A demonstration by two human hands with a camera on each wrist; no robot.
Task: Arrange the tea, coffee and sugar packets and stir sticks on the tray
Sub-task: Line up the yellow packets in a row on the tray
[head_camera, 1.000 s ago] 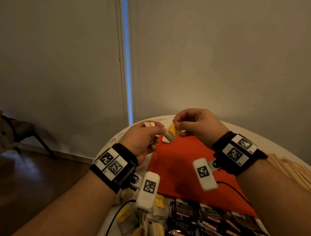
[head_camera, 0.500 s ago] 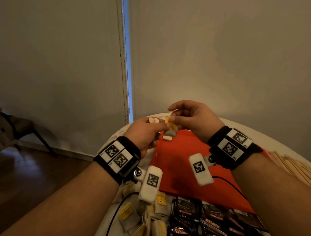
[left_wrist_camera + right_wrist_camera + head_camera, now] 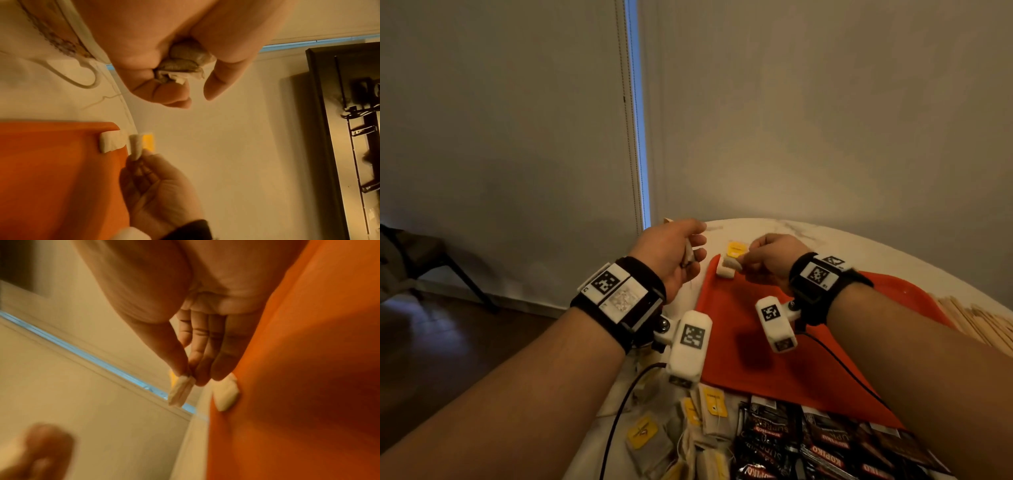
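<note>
Pinching tea bag (image 3: 730, 262), right hand (image 3: 770, 257), above tray (image 3: 774, 349)

1. The right hand (image 3: 770, 258) and left hand (image 3: 671, 255), close together before, have drawn apart.
2. The right hand has carried its tea bag (image 3: 731, 262) down to the orange tray (image 3: 808, 359)'s far-left corner.
3. The head view has tilted downward.

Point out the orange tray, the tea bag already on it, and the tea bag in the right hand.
orange tray (image 3: 784, 353), head view, bare floor.
tea bag on tray (image 3: 112, 142), left wrist view, middle.
pinched tea bag (image 3: 180, 391), right wrist view, middle.
</note>
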